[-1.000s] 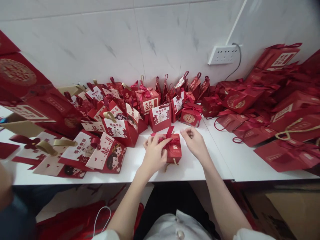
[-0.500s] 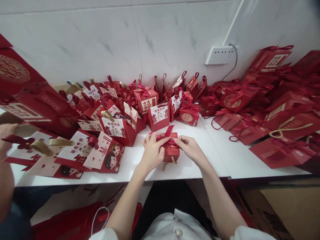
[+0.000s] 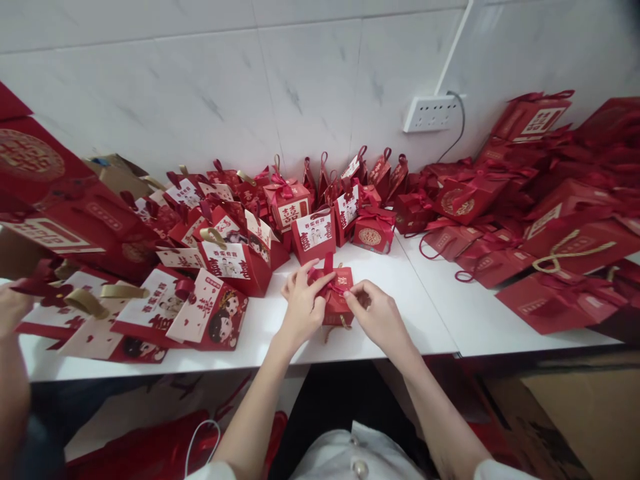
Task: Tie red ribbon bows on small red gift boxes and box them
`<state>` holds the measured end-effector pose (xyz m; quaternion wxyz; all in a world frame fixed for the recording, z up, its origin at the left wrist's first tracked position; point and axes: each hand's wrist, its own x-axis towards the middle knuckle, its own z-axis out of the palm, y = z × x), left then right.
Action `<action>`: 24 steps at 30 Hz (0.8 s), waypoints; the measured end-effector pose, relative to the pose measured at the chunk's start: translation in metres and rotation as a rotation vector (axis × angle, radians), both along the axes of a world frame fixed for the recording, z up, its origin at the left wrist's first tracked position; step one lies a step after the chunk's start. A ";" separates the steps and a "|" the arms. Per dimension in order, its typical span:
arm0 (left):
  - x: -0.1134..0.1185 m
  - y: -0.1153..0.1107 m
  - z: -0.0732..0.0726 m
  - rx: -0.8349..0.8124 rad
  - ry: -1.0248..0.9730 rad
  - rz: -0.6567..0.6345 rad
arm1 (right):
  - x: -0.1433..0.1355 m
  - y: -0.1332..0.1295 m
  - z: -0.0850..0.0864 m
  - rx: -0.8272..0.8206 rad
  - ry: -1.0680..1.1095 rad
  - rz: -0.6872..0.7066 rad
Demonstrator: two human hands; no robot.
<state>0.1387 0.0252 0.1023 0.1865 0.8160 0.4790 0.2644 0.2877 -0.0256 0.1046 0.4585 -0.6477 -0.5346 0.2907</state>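
A small red gift box (image 3: 336, 312) with gold print stands on the white table in front of me. A red ribbon (image 3: 329, 261) lies across its top, one tail pointing away from me. My left hand (image 3: 304, 301) is at the box's left side, its index finger reaching over the top onto the ribbon; some of its fingers are hidden behind the box. At the right edge, my right hand (image 3: 376, 312) pinches the ribbon between thumb and index finger. A gold cord (image 3: 329, 332) shows at the box's near side.
Red and white gift boxes (image 3: 235, 267) crowd the left and back of the white table (image 3: 420, 327). More ribboned boxes (image 3: 560, 293) are piled at right. A power strip (image 3: 430, 113) hangs on the wall. Another person's hand (image 3: 11, 310) is at far left.
My right hand has shifted slightly down and left at the box's right side, drawing the ribbon along the top. My left hand stays at the left side. The view has tilted slightly.
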 end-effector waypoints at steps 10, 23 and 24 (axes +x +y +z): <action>-0.011 -0.004 -0.012 0.032 -0.388 0.092 | 0.004 0.011 -0.009 -0.030 0.478 0.023; -0.020 -0.005 -0.016 -0.441 -0.695 0.184 | 0.004 0.015 -0.015 -0.116 0.900 0.046; -0.020 -0.005 -0.018 -0.440 -0.704 0.189 | 0.003 0.016 -0.016 -0.119 0.947 0.046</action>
